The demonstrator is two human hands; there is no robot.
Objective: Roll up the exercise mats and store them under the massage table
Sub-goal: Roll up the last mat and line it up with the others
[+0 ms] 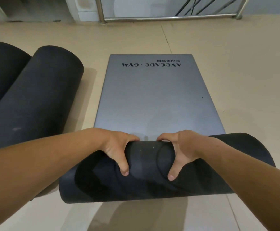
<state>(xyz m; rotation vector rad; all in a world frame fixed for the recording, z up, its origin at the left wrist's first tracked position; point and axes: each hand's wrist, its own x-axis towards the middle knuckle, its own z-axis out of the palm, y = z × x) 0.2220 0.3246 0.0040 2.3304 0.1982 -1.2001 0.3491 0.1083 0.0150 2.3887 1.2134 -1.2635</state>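
Observation:
A grey exercise mat [152, 97] with black "AVOCADO GYM" lettering lies flat on the floor, stretching away from me. Its near end is wound into a thick black roll [149, 185] lying across the bottom of the view. My left hand [119, 150] grips the top of the roll left of centre, thumb pointing toward me. My right hand [181, 150] grips it right of centre in the same way. Two rolled black mats, one [36, 97] beside another [1, 69], lie on the floor to the left.
The floor [244, 80] is beige tile. A steel railing [169, 18] runs along the far edge, with a white wall base [87, 15] to its left. The massage table is not in sight.

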